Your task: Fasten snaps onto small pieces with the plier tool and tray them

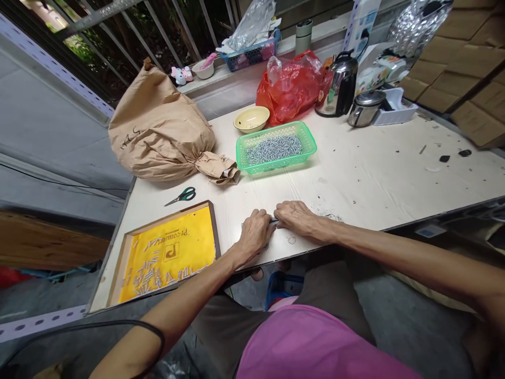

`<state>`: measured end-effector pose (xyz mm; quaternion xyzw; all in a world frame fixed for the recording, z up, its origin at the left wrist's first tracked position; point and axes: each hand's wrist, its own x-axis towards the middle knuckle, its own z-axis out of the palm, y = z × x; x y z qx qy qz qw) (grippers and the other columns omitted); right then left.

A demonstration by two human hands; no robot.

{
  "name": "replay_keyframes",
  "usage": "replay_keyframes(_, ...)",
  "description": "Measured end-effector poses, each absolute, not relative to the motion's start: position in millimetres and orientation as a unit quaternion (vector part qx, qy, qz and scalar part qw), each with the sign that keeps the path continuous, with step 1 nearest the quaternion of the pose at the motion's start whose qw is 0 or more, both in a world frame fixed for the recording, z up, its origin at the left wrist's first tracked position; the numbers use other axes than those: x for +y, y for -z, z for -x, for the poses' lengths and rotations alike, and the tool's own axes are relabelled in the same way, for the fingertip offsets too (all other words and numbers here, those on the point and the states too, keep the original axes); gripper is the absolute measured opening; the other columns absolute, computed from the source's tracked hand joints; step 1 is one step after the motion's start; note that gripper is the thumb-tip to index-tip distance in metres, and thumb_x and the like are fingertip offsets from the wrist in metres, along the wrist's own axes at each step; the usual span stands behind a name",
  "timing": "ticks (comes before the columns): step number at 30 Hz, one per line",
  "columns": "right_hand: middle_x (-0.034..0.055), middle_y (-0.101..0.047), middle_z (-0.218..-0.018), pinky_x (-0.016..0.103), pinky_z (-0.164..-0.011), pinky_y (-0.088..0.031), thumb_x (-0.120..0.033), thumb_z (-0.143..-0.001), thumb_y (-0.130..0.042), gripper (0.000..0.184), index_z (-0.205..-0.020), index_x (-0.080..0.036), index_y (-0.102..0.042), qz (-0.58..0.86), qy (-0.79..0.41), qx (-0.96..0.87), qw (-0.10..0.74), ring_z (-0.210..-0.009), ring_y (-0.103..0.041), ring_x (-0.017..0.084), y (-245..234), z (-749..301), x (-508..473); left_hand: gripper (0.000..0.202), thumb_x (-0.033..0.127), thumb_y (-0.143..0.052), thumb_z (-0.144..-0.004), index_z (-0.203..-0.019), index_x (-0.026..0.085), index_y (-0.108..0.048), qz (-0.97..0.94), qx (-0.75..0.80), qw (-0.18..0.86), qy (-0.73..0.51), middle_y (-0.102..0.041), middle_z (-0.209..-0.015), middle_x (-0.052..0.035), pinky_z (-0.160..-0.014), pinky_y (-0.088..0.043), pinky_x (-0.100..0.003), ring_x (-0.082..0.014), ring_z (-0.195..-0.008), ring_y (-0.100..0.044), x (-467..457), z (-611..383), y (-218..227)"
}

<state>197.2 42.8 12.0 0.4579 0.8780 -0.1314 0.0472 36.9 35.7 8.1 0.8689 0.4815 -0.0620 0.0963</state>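
My left hand (255, 230) and my right hand (295, 216) rest together on the white table (374, 173) near its front edge. Both have fingers curled, and between them shows a small dark metal piece (273, 221) that both seem to pinch. A green plastic basket (276, 147) filled with several small silver metal parts stands further back, beyond the hands. To the left, a shallow wooden tray (169, 252) with a yellow liner holds several of the same silver parts along its near side.
Green-handled scissors (182, 196) lie by a large brown paper sack (161, 131). A yellow bowl (251, 119), red plastic bag (292, 87), metal kettle (340, 84) and pot (365, 108) stand at the back. Cardboard boxes (461, 68) stack at right.
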Motion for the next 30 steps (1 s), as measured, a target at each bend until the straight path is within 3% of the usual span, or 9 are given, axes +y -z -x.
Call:
replay_keyframes(5, 0.011, -0.061, -0.098, 0.03, -0.069, -0.038, -0.033, -0.085, -0.058, 0.022, -0.095, -0.015, -0.064, -0.46, 0.115, 0.88, 0.016, -0.092, -0.053, 0.024, -3.5, -202.1, 48.5, 0.02, 0.03, -0.054, -0.086, -0.099, 0.016, -0.06, -0.867, 0.485, 0.099, 0.053, -0.061, -0.099, -0.009, -0.08, -0.049, -0.035, -0.0243, -0.1, -0.053, 38.6, -33.5, -8.6)
replay_keyframes(9, 0.0113, -0.059, -0.099, 0.03, -0.071, -0.037, -0.052, -0.078, -0.062, 0.041, -0.098, -0.016, -0.064, -0.42, 0.136, 0.897, 0.003, -0.093, -0.05, 0.024, 1.8, -214.0, 65.5, 0.033, 0.024, -0.053, -0.087, -0.118, 0.013, -0.052, -0.866, 0.492, 0.078, -0.034, -0.054, -0.127, -0.0148, -0.097, -0.043, -0.042, -0.0273, -0.119, -0.048, 15.6, -33.6, 3.6)
replay_keyframes(12, 0.0093, -0.059, -0.095, 0.03, -0.072, -0.035, -0.041, -0.09, -0.049, 0.028, -0.094, -0.018, -0.065, -0.422, 0.131, 0.897, -0.008, -0.089, -0.052, 0.021, 8.8, -217.7, 76.7, 0.033, 0.02, -0.046, -0.091, -0.123, 0.013, -0.05, -0.879, 0.461, 0.077, -0.097, -0.045, -0.139, -0.0156, -0.107, -0.034, -0.046, -0.0279, -0.133, -0.037, -11.2, -41.1, 19.2)
replay_keyframes(14, 0.0092, -0.06, -0.098, 0.031, -0.074, -0.033, -0.03, -0.092, -0.046, 0.022, -0.093, -0.018, -0.065, -0.439, 0.091, 0.894, -0.018, -0.092, -0.051, 0.021, 12.7, -215.3, 82.2, 0.035, 0.025, -0.043, -0.093, -0.125, 0.013, -0.048, -0.877, 0.456, 0.095, -0.121, -0.048, -0.137, -0.0151, -0.108, -0.033, -0.048, -0.0281, -0.132, -0.038, -24.5, -47.7, 27.2)
replay_keyframes(20, 0.0117, -0.061, -0.102, 0.033, -0.075, -0.029, -0.02, -0.092, -0.046, 0.02, -0.099, -0.017, -0.064, -0.464, 0.019, 0.886, -0.01, -0.096, -0.047, 0.023, -2.1, -180.9, 81.4, 0.039, 0.03, -0.044, -0.093, -0.128, 0.013, -0.045, -0.87, 0.447, 0.134, -0.162, -0.05, -0.134, -0.0151, -0.109, -0.031, -0.05, -0.0286, -0.131, -0.039, -32.6, -55.0, 32.2)
replay_keyframes(25, 0.007, -0.06, -0.098, 0.032, -0.072, -0.03, -0.022, -0.088, -0.053, 0.014, -0.088, -0.023, -0.067, -0.205, 0.084, 0.975, -0.008, -0.094, -0.043, 0.021, -20.2, -140.8, 49.1, 0.029, 0.029, -0.046, -0.091, -0.116, 0.015, -0.056, -0.884, 0.396, 0.165, -0.185, -0.062, -0.112, -0.0122, -0.095, -0.046, -0.039, -0.0238, -0.111, -0.055, -64.1, -40.5, 12.1)
replay_keyframes(28, 0.0069, -0.06, -0.095, 0.032, -0.074, -0.031, -0.015, -0.086, -0.051, 0.016, -0.081, -0.02, -0.065, -0.139, 0.1, 0.985, -0.029, -0.089, -0.045, 0.02, -12.6, -133.1, 37.7, 0.025, 0.025, -0.044, -0.093, -0.109, 0.017, -0.06, -0.889, 0.381, 0.157, -0.199, -0.065, -0.104, -0.0087, -0.088, -0.048, -0.032, -0.0184, -0.098, -0.058, -88.2, -10.1, -11.4)
replay_keyframes(30, 0.0078, -0.06, -0.09, 0.033, -0.073, -0.033, -0.011, -0.085, -0.049, 0.016, -0.079, -0.018, -0.063, -0.122, 0.09, 0.987, -0.05, -0.086, -0.046, 0.02, -0.2, -130.4, 36.4, 0.024, 0.024, -0.042, -0.093, -0.105, 0.018, -0.062, -0.851, 0.47, 0.121, -0.201, -0.066, -0.098, -0.0078, -0.085, -0.048, -0.031, -0.0174, -0.093, -0.058, -90.8, 24.8, -25.6)
